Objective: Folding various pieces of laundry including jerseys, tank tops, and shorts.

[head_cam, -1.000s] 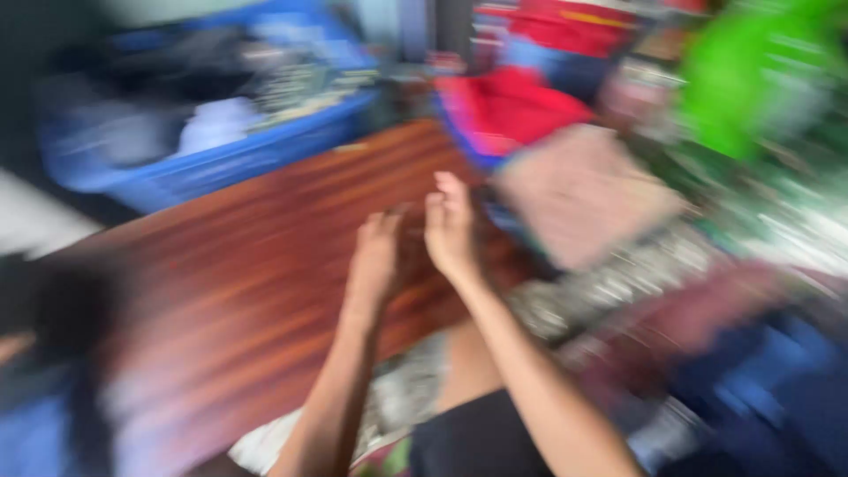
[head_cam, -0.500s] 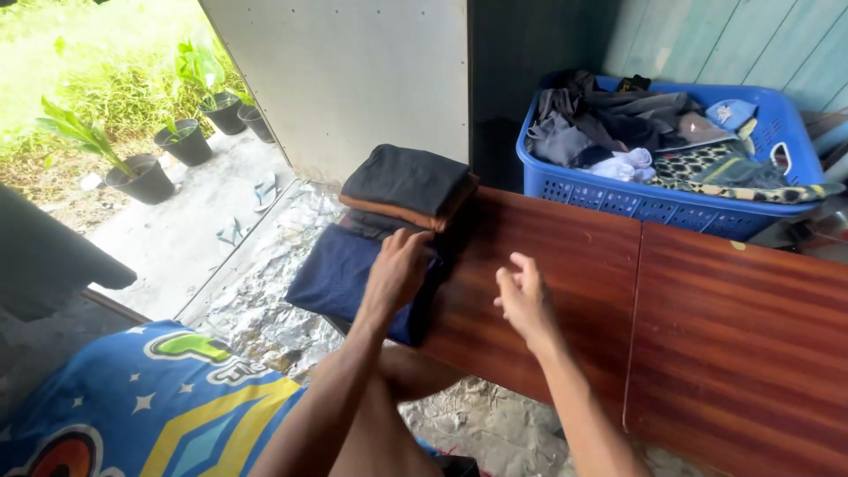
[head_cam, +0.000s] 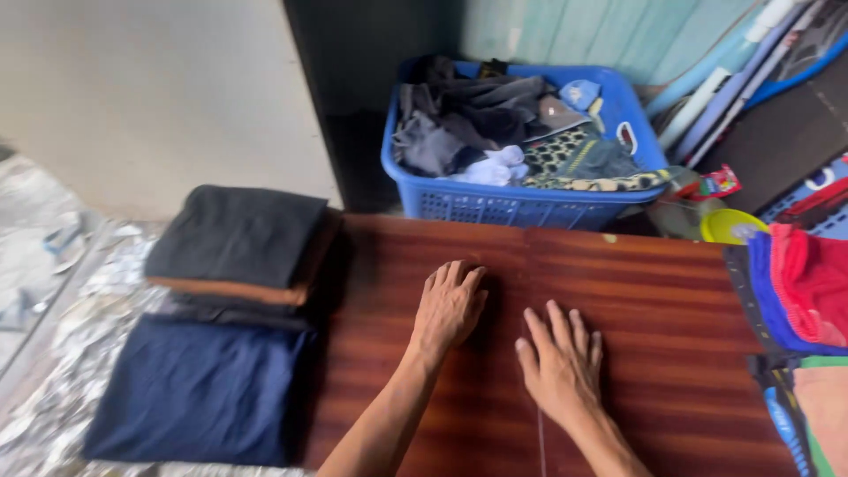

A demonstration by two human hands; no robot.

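- My left hand [head_cam: 449, 305] lies flat, palm down, on the red-brown wooden bench [head_cam: 654, 291], fingers spread and pointing away from me; its grip is released and holds nothing.
- My right hand [head_cam: 561, 362] lies flat just beside it, a little nearer to me, fingers splayed, its grip also released and empty.
- At the bench's left end sits a stack of folded clothes [head_cam: 238, 238], dark grey on top with a brown layer under it.
- A folded navy cloth [head_cam: 199, 389] lies in front of that stack, near my left forearm but apart from it.
- Beyond the bench stands a blue laundry basket [head_cam: 512, 208] heaped with unfolded clothes.
- Red and blue garments [head_cam: 799, 283] hang over the bench's right edge.
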